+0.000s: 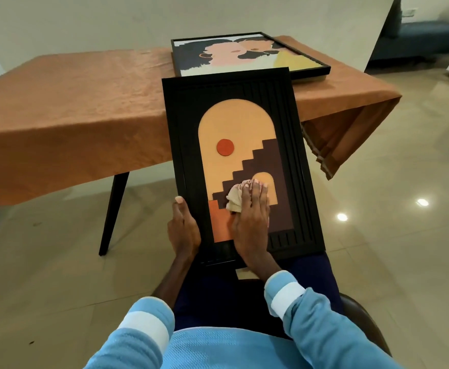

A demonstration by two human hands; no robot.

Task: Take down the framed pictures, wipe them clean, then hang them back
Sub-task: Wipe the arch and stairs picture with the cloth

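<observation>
Fingers (258, 193) of the right hand (250, 219) lie straight and close together, pressing a cloth (235, 202) on the picture (234, 123); the left hand (183, 230) grips its left edge. The picture leans from lap (311, 267) to table (71, 102). Judged stiff, light, raised face delicate; hold by the frame sides.

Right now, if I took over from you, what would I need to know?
The left hand grips the left edge of the arch picture; the right hand presses the cloth on its lower part.
It leans from the lap onto the table; the faces picture lies flat there.
Done: both pictures are down.
Left: finish wiping, then hang both back.
</observation>
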